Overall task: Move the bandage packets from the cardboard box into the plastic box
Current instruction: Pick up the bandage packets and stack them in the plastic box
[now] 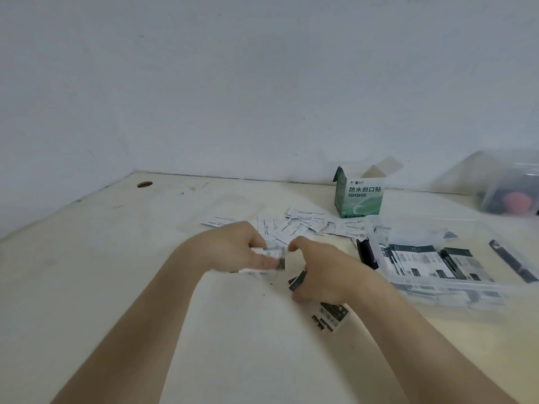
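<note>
Packets [294, 225] lie loose in a heap on the table [116, 258] at mid-frame, just past my hands. The cardboard box [360, 196] stands open behind them, and the plastic box [437, 290] at right is already part filled. My left hand [233, 249] has its fingers curled tight round a thin stack [269, 256]. My right hand [318, 269] is curled too, with a dark packet [297, 279] poking out between the fingers.

The stack looks slick, so I reckon it could fan out and spill if my grip slackens on the way across. A stray packet [332, 314] lies under my right wrist, and my arm could drag it along.

Blur stops me counting the stack. My right palm is hidden, so I cannot tell how much it holds. Nor can I see whether the cardboard box is empty
</note>
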{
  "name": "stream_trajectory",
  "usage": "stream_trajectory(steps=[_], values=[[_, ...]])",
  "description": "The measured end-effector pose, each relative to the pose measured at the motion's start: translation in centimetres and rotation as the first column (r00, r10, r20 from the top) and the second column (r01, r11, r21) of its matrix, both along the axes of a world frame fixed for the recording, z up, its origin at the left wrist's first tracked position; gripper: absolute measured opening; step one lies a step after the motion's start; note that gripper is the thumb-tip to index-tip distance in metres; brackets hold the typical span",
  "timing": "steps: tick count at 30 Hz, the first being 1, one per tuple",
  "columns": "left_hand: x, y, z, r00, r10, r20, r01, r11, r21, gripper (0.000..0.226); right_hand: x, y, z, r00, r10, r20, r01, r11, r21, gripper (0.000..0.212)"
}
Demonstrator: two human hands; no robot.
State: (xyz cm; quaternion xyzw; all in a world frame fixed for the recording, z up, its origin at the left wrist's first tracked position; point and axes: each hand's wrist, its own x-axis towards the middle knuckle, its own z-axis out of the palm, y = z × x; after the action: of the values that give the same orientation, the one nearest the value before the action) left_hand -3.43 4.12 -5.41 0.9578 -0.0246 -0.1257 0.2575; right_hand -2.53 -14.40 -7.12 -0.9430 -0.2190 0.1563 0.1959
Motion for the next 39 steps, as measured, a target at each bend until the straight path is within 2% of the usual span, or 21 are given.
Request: stream_trajectory(steps=[2,3,6,8,10,11,13,16,19,20,22,24,25,27,29,30,31,32,33,34,39], values=[[1.4,0.0,-1.2,0.984,0.139,0.113,-0.125,0.985,-0.121,0.039,0.3,-0.1,-0.1,0.999,-0.017,-0.047,0.018,1.000,0.002,0.070],[2.2,-0.3,-2.0,0.964,0.199,0.174,-0.178,0.975,-0.131,0.038,0.5,-0.1,-0.2,0.998,-0.025,-0.054,0.025,1.000,0.003,0.067],[4.6,-1.4,-4.6,0.920,0.244,0.306,-0.270,0.962,0.046,0.034,0.7,0.1,-0.4,0.997,-0.040,-0.060,0.041,0.999,0.012,0.057],[5.6,-2.4,-5.1,0.925,0.224,0.308,-0.278,0.949,0.145,0.047,0.7,0.1,-0.6,0.997,-0.043,-0.060,0.045,0.998,0.036,0.052],[6.2,-3.3,-4.7,0.952,0.179,0.248,-0.223,0.961,0.162,0.074,0.6,0.0,-0.6,0.999,-0.037,-0.031,0.039,0.997,0.067,0.041],[6.3,-3.8,-4.5,0.969,0.136,0.204,-0.178,0.963,0.203,0.078,0.6,-0.1,-0.7,0.999,-0.040,-0.013,0.041,0.996,0.079,0.036],[6.6,-4.3,-4.5,0.985,0.048,0.164,-0.093,0.955,0.282,0.068,0.7,-0.2,-0.9,0.997,-0.073,0.034,0.069,0.993,0.096,0.027],[5.4,-4.4,-4.5,0.957,-0.009,0.289,-0.075,0.958,0.277,0.050,0.8,-0.2,-1.4,0.986,-0.135,0.094,0.122,0.983,0.137,0.008],[3.0,-4.3,-3.8,0.936,-0.046,0.350,-0.103,0.913,0.395,0.045,0.7,0.1,-1.7,0.973,-0.204,0.108,0.171,0.952,0.254,0.007],[2.3,-4.1,-3.5,0.929,-0.060,0.365,-0.110,0.897,0.429,0.037,0.6,0.2,-1.7,0.970,-0.232,0.077,0.196,0.928,0.317,0.008],[1.5,-3.7,-3.1,0.911,-0.081,0.405,-0.133,0.870,0.475,0.006,0.8,0.2,-1.9,0.961,-0.275,0.010,0.242,0.861,0.447,0.013],[1.2,-3.4,-3.1,0.899,-0.069,0.433,-0.164,0.864,0.477,0.020,0.9,0.2,-2.3,0.948,-0.305,-0.088,0.296,0.750,0.592,0.012],[1.3,-3.0,-3.3,0.889,-0.039,0.456,-0.179,0.887,0.425,0.020,0.9,0.2,-2.4,0.937,-0.307,-0.166,0.337,0.674,0.658,0.010],[1.2,-2.1,-3.0,0.869,0.093,0.486,-0.220,0.953,0.210,0.022,0.7,0.2,-2.5,0.902,-0.258,-0.347,0.432,0.499,0.751,0.008],[0.8,-1.9,-2.2,0.846,0.315,0.430,-0.266,0.949,-0.170,0.022,0.4,0.4,-2.2,0.845,-0.141,-0.516,0.533,0.297,0.792,0.005],[0.4,-2.0,-1.6,0.846,0.409,0.343,-0.260,0.877,-0.404,0.023,0.3,0.6,-2.0,0.814,-0.074,-0.577,0.578,0.206,0.789,0.004],[0.3,-2.3,-1.3,0.864,0.450,0.226,-0.237,0.759,-0.606,0.023,0.3,0.9,-1.9,0.786,-0.015,-0.619,0.615,0.130,0.778,0.005],[-0.1,-2.8,-0.9,0.890,0.443,0.111,-0.224,0.635,-0.739,0.022,0.2,1.1,-1.8,0.766,0.031,-0.642,0.639,0.069,0.766,0.009],[-0.3,-3.2,-0.7,0.911,0.411,0.029,-0.219,0.544,-0.810,0.022,0.2,1.3,-1.9,0.757,0.058,-0.650,0.650,0.026,0.759,0.013],[-0.5,-3.8,-0.7,0.925,0.378,-0.020,-0.221,0.496,-0.840,0.021,0.2,1.5,-1.8,0.757,0.066,-0.651,0.652,-0.003,0.758,0.017],[-0.4,-5.1,-1.5,0.935,0.356,0.001,-0.193,0.508,-0.839,0.024,0.3,1.4,-1.6,0.762,0.011,-0.647,0.645,-0.089,0.759,0.024]])
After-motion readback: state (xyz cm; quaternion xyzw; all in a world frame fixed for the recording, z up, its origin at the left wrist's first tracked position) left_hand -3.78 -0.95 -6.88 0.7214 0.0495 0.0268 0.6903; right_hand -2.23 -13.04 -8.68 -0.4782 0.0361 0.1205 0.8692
